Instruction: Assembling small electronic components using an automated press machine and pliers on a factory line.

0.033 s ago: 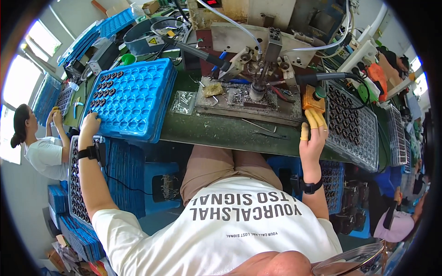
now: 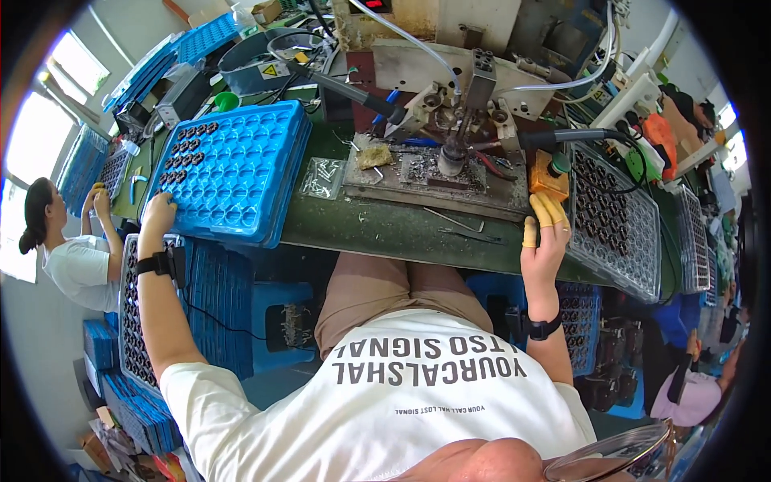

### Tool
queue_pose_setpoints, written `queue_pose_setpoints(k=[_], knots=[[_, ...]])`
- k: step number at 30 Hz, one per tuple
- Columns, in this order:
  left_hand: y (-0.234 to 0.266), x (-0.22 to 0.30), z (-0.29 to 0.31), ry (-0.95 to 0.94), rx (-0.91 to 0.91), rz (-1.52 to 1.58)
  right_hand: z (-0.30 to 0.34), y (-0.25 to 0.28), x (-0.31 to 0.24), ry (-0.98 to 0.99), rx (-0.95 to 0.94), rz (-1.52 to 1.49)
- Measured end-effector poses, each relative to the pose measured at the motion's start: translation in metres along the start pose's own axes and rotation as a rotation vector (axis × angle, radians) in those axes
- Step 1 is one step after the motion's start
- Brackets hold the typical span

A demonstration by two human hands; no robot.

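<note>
bench: green worktop, runs across the middle, person seated at its near edge
machine: grey fixture with hoses and a central post, on the bench, far side, centre
blue tray: big stack of blue pocketed trays, on the bench left of the machine, a few dark round parts in its far-left pockets
clear tray: transparent pocketed tray full of dark parts, on the bench right of the machine
left hand: left hand rests on the near-left corner of the blue tray, fingers curled over the rim, gripping nothing that shows
right hand: right hand at the bench's near edge, between machine and clear tray, fingers loosely spread with yellow finger cots, empty, tips just below the orange box
orange box: small orange switch box with green button, right of the machine base
bag: small clear bag of metal bits, between blue tray and machine
other person: white-shirted worker far left of the bench
</note>
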State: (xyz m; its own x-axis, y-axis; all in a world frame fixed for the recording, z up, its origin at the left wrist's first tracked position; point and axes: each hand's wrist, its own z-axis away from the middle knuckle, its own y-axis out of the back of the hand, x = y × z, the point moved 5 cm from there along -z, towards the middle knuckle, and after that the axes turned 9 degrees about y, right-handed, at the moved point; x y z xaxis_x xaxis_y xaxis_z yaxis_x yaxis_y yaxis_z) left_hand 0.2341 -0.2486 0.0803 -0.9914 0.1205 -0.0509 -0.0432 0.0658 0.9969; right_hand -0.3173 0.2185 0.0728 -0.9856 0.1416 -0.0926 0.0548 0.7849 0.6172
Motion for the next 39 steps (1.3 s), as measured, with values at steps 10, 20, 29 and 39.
queue_pose_setpoints(k=[10,20,29,39], knots=[[-0.004,-0.041,-0.021,0.130,0.188,0.050,0.004,-0.015,-0.011,0.008,-0.008,-0.079],[-0.004,-0.060,-0.026,0.036,0.224,-0.018,0.006,-0.017,-0.009,-0.025,-0.024,-0.093],[0.068,0.034,0.022,0.074,0.424,0.103,0.007,-0.017,-0.007,-0.034,-0.049,-0.059],[0.047,0.210,0.081,-0.262,0.027,1.132,0.008,-0.019,-0.009,-0.034,-0.058,-0.038]])
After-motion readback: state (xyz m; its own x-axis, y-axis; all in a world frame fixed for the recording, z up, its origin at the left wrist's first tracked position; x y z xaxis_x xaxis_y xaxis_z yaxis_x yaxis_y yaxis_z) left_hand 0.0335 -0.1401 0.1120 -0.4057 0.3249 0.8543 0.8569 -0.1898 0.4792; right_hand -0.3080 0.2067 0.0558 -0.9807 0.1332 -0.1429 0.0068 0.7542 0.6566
